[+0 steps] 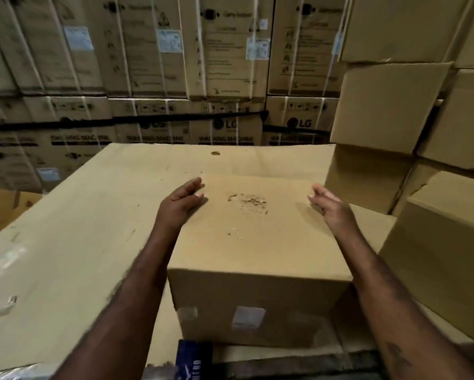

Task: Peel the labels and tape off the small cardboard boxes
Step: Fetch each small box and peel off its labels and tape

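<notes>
1. Stacked washing-machine cartons (222, 78) wall off the space beyond my hands, and the small cardboard box (257, 242) sits between my two hands on the counter (93, 215).
2. My left hand (181, 198) is open, fingers straight and close together, lying against the box's far left top corner. My right hand (326, 201) is open too, fingers loosely spread, just beside the far right corner. I cannot tell whether it touches.
3. The step, as I judge it, is taking hold of the box to turn it. The top between my hands bears only a scuffed, torn patch (248, 201). A white label (248, 317) sits on the face nearest me, below my forearms, with a cloudy scrap of tape (187, 314) on that same face, toward my left arm.
4. To do it well, I should clasp both far corners firmly and tip the box so the labelled face comes up between my hands. Then I should lift a label corner with a fingernail and pull low and slow, so the paper comes away whole without ripping the cardboard skin.
5. The counter is a broad sheet of flat, creased cardboard, with clear tape strips (0, 270) out past my left forearm.
6. Plain brown boxes (381, 105) are stacked beyond and beside my right hand, and a blue printed item (192, 360) lies under my left forearm at the near edge.
</notes>
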Tool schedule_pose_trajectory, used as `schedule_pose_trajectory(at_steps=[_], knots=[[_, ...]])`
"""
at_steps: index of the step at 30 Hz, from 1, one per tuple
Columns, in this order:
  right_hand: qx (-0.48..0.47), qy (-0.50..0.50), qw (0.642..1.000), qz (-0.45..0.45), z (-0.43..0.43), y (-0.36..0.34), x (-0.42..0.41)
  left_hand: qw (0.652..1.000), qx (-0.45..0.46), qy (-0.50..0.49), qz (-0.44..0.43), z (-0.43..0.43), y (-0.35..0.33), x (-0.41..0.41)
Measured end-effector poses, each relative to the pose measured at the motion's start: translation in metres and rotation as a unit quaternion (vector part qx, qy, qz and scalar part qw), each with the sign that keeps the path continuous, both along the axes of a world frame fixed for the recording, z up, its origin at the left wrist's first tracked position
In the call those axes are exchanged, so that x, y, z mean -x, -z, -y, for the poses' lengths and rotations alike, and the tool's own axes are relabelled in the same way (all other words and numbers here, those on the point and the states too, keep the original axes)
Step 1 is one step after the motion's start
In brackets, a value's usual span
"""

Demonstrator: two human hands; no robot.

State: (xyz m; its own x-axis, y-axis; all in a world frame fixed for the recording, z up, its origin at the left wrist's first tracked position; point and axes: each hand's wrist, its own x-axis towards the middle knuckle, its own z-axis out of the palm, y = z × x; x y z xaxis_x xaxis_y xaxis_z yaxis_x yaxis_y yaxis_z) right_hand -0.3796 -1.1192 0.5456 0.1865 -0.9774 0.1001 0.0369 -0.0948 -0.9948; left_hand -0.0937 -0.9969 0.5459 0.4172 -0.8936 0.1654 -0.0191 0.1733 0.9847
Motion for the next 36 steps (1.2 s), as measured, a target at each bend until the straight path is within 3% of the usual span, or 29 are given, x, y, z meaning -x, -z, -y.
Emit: schedule_pose_trajectory(at_steps=[3,7,10,12,17,20,25,29,34,36], knots=[[-0.038,0.008,0.999,-0.023,0.026,0.02,-0.005,0.997,-0.057,-0.034,0.026,0.017,0.015,-0.006],[-0.048,0.022,0.998,0.017,0.034,0.02,-0.006,0.992,-0.063,-0.045,0.099,0.027,0.009,-0.008],[-0.06,0.026,0.997,0.047,0.025,0.012,-0.011,0.992,-0.065,-0.034,0.098,0.026,0.006,-0.007],[-0.044,0.047,0.998,0.022,0.011,0.008,-0.008,0.993,-0.064,-0.047,0.086,0.013,0.009,-0.003],[-0.049,0.009,0.999,0.022,-0.032,0.008,0.004,0.996,-0.064,-0.027,-0.051,-0.028,0.029,0.002],[-0.036,-0.06,0.997,0.041,-0.038,-0.001,0.005,0.996,-0.089,-0.011,-0.02,-0.016,0.019,-0.008],[0.062,-0.16,0.981,0.094,-0.038,-0.03,0.016,0.991,-0.091,-0.045,-0.086,0.004,-0.004,-0.015],[0.145,-0.216,0.965,0.015,-0.033,-0.052,0.016,0.968,-0.132,-0.003,-0.213,0.019,-0.039,-0.022],[0.168,-0.095,0.981,-0.031,-0.023,-0.058,-0.004,0.963,-0.116,-0.015,-0.242,0.025,-0.056,-0.021],[0.191,-0.033,0.978,-0.072,-0.017,-0.06,-0.011,0.972,-0.069,-0.02,-0.223,0.026,-0.062,-0.025]])
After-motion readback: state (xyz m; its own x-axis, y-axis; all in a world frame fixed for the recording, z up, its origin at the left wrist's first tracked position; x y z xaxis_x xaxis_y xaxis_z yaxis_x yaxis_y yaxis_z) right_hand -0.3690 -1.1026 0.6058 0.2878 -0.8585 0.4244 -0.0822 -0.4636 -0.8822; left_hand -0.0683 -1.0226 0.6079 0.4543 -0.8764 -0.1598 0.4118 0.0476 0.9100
